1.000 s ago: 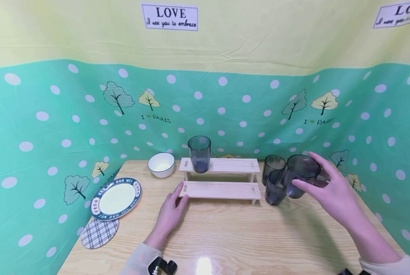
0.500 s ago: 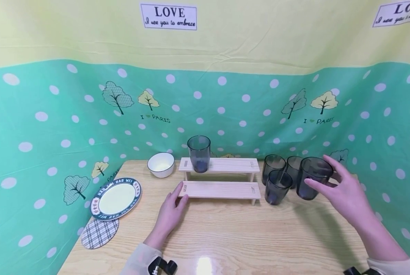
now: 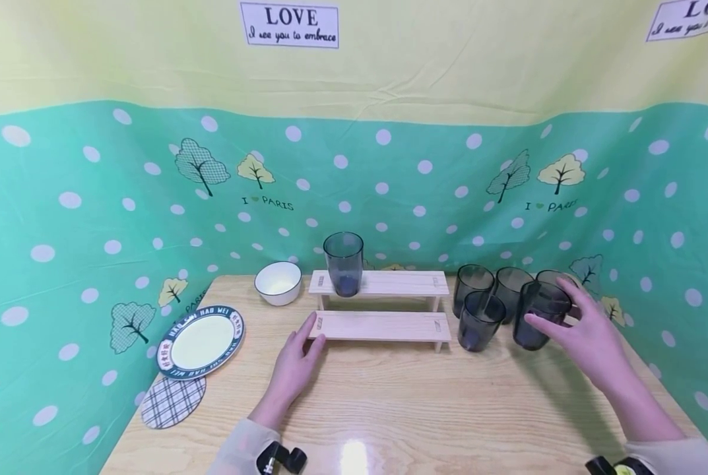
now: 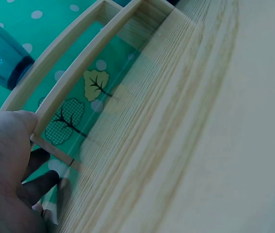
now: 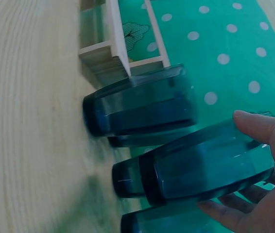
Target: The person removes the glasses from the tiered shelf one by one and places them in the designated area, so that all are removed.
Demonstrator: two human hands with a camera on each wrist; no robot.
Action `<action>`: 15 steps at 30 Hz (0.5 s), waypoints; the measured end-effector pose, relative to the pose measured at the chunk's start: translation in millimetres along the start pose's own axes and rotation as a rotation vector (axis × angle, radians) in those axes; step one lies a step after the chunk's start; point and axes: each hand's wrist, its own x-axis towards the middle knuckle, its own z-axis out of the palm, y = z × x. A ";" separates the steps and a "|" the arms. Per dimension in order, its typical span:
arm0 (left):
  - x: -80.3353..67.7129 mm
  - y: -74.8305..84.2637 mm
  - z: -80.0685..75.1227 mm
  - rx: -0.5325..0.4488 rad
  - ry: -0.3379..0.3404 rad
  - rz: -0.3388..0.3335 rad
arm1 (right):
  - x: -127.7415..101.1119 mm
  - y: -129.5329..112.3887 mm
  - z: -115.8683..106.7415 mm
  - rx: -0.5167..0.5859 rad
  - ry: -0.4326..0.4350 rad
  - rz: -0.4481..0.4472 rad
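Observation:
My right hand (image 3: pixel 597 346) grips a dark tinted glass (image 3: pixel 534 330) between thumb and fingers, at the right of the table. Several similar glasses stand around it; the nearest is a front glass (image 3: pixel 478 323). In the right wrist view the held glass (image 5: pixel 205 167) is slightly tilted and overlaps the others; whether its base touches the table I cannot tell. At the middle back stands a two-step wooden rack (image 3: pixel 383 325). Thumb and index finger of my left hand (image 3: pixel 294 366) rest against the left end of its lower step. One tall tinted glass (image 3: pixel 346 267) is upright on the upper step.
A white bowl (image 3: pixel 278 290) with a dark rim stands left of the rack. Further left, a plate with a lettered rim (image 3: pixel 166 356) partly covers a checked round mat (image 3: pixel 172 406). Patterned cloth (image 3: pixel 389 185) encloses the wooden table (image 3: pixel 389 409) behind and at both sides.
The held glass first moved right, away from the front glass, then came slightly lower and nearer. Another glass now shows behind it. My left hand has kept its place on the rack.

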 end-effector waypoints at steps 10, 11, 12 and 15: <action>-0.6 1.6 0.1 -0.003 0.010 0.015 | 5.6 20.3 18.8 -0.021 0.009 0.008; -0.7 1.7 0.3 -0.005 0.011 0.019 | 6.1 21.9 20.4 -0.018 0.011 0.008; -0.6 1.8 0.4 -0.007 0.012 0.025 | 6.7 23.4 22.1 -0.016 0.014 0.010; -0.4 1.8 0.8 -0.012 0.014 0.033 | 8.6 27.2 26.5 -0.014 0.020 0.017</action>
